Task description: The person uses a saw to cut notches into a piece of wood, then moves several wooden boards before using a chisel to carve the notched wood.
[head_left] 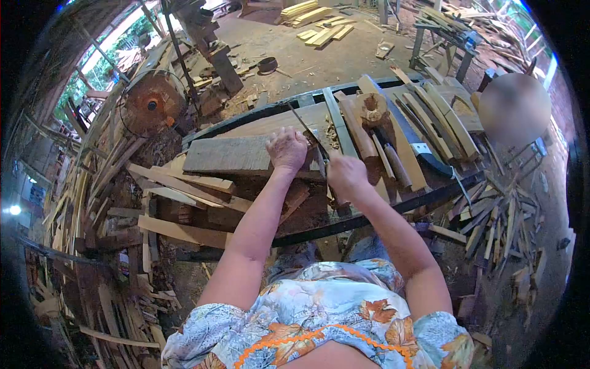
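Observation:
My left hand [287, 148] presses down on the right end of a grey weathered board [227, 154], its fingers bent over the wood. My right hand [348, 176] is closed around the handle of a thin dark blade [304, 125], which slants up and to the left, just past the board's right end. The blade's exact kind cannot be made out. Right of my right hand lie a pale strip [340, 123] and a brown wooden bar [356, 126]. A handsaw [409, 132] with a black handle rests farther right on the workbench [319, 229].
Wooden strips [437, 117] lie along the bench's right side. Loose planks [184, 184] overlap at its left. Scrap wood [501, 215] is heaped on the floor at right. A round log end [153, 103] stands at left. Beyond the bench are a small dark pan [267, 65] and stacked boards [305, 12].

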